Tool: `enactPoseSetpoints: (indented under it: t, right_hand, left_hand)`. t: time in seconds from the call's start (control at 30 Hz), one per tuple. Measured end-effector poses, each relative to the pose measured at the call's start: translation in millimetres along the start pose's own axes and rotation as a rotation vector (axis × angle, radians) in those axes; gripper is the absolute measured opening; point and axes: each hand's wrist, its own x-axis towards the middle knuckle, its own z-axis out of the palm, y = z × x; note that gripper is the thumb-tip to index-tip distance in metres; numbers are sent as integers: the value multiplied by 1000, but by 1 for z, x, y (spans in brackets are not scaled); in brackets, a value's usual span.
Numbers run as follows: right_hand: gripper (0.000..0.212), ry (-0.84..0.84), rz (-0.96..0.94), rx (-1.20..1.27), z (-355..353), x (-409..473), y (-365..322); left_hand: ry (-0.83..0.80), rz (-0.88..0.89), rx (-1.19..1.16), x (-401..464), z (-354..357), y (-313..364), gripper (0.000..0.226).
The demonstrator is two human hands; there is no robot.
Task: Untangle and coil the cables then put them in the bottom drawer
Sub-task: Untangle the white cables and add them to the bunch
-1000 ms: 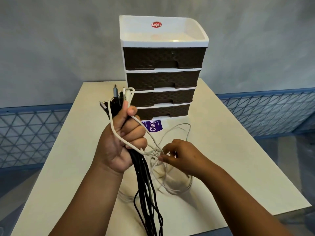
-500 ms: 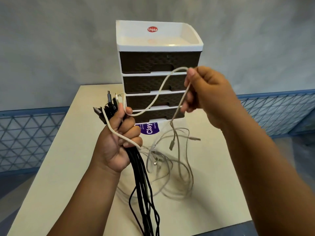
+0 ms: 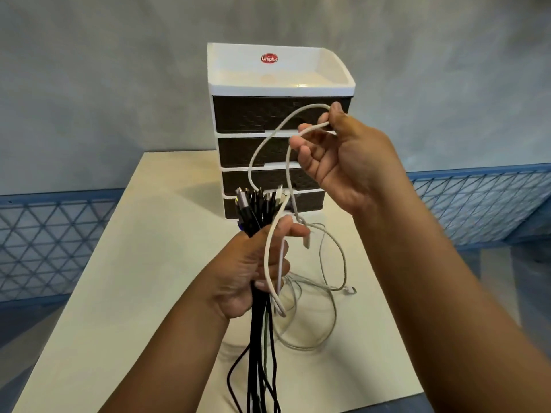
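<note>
Two hands up over the cream rectangular table point(image 3: 149, 263), both busy with cables. Left hand point(image 3: 250, 269) is fisted around a bundle of black cables point(image 3: 256, 338), connector ends sticking up above the fist, tails hanging down off the near table edge. A thick white cable point(image 3: 268, 263) also runs under that fist's fingers and loops back up.

Right hand point(image 3: 343, 156) is raised higher and to the right, in front of the drawer unit. Thumb and forefinger pinch a bend of that same white cable; other fingers loosely curled, palm towards me. From the pinch the cable arcs down left to the bundle's top.

I see a loose tangle of thin white cables point(image 3: 328, 281) lying on the table just right of the left hand, one small white plug at its right edge.

White plastic four-drawer unit with dark brown woven-pattern fronts point(image 3: 268, 114) stands at the far middle of the table, open tray on top with a red oval logo. All four drawers look shut, including the bottom drawer point(image 3: 310, 201), partly hidden behind the connectors.

Blue lattice railing point(image 3: 477, 204) both sides, grey wall beyond.
</note>
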Motion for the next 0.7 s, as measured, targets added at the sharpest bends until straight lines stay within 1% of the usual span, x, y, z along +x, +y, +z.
enactPoseSetpoints:
  t: [0.1, 0.13, 0.3, 0.47, 0.57, 0.7]
  right_hand:
    - [28, 42, 29, -8, -9, 1, -3]
    - [29, 45, 33, 11, -13, 1, -6]
    - [35, 15, -17, 157, -26, 3, -27]
    - [36, -135, -99, 322, -31, -11, -57]
    - [35, -160, -149, 284, -36, -22, -69]
    - [32, -164, -126, 114, -48, -34, -67]
  left_hand:
    - [50, 17, 13, -1, 0, -2, 25]
    - [65, 25, 16, -1, -1, -3, 23]
    - [192, 16, -2, 4, -5, -3, 21]
    - [375, -21, -96, 11, -12, -8, 22]
    - [404, -30, -79, 9, -13, -10, 22]
    - [428, -30, -36, 5, -10, -11, 37]
